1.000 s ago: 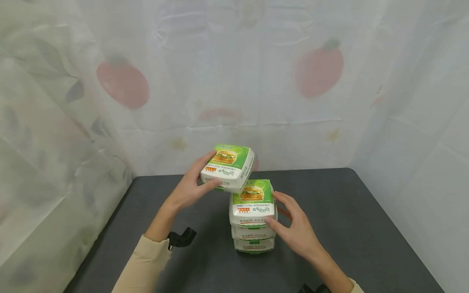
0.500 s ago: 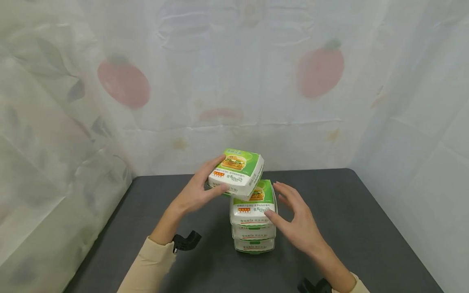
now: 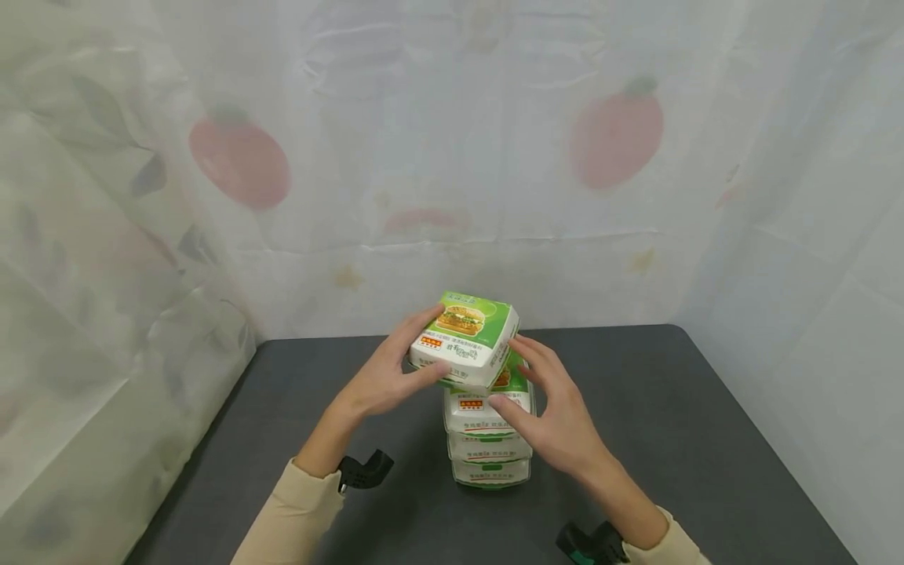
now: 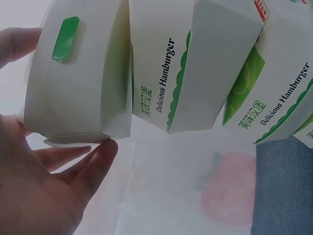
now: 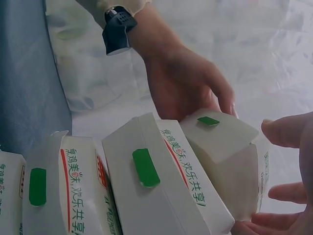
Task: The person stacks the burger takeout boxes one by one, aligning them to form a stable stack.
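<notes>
My left hand (image 3: 386, 374) grips a white and green hamburger box (image 3: 466, 329) by its left side, thumb at the front and fingers behind. The box is tilted over a stack of three matching hamburger boxes (image 3: 489, 449), overlapping the top one's back part in the head view. My right hand (image 3: 561, 416) is beside the stack, its fingers spread and fingertips right at the held box's right side. In the right wrist view, the right thumb (image 5: 286, 129) stands apart from the held box (image 5: 225, 156). Green tabs show on the box fronts.
The stack stands on a dark table (image 3: 636, 408). Behind it hangs a pale curtain (image 3: 452, 157) with faded red fruit prints, and another printed sheet (image 3: 106, 314) covers the left side. Both wrists wear a black device (image 3: 363, 469).
My left hand has carried its box rightward and slightly down, farther over the stack. The right hand has left the top box's side and come up and left to the carried box.
</notes>
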`<state>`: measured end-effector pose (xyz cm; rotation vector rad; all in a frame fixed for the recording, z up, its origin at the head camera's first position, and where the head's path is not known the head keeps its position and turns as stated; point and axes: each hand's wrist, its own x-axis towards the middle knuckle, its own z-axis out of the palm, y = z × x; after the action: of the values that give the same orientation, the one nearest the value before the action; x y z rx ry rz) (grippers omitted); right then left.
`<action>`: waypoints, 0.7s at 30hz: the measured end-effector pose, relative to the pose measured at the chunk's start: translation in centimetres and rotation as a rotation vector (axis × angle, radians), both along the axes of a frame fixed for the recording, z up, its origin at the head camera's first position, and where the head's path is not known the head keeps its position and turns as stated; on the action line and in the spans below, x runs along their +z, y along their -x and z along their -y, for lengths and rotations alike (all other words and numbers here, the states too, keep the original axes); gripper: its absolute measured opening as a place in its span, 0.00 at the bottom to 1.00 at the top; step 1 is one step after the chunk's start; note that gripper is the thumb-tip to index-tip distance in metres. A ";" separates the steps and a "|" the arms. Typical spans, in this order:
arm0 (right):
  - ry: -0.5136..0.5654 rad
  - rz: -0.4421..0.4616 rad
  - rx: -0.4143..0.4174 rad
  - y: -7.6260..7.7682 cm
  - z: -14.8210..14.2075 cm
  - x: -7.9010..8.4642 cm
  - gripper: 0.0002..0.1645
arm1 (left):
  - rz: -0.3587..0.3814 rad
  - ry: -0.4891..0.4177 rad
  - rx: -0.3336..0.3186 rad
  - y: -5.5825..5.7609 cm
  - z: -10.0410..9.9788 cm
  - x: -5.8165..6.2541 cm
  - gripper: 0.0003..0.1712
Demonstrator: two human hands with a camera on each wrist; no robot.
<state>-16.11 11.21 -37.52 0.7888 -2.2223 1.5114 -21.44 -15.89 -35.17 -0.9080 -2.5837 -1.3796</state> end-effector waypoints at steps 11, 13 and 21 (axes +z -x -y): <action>0.023 -0.008 -0.017 0.3 0.4 0.1 0.46 | -0.008 0.012 0.008 -0.1 -0.4 -0.1 0.46; 0.022 -0.004 -0.017 0.4 0.4 0.1 0.46 | -0.027 0.010 0.011 -0.3 -0.6 0.0 0.47; 0.059 0.024 -0.010 0.7 -0.3 0.4 0.43 | -0.088 -0.035 0.018 -1.1 -1.4 -0.3 0.43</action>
<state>-16.85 11.47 -37.07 0.7441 -2.1850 1.5817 -20.38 -14.53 -35.44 -0.9167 -2.4891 -1.3449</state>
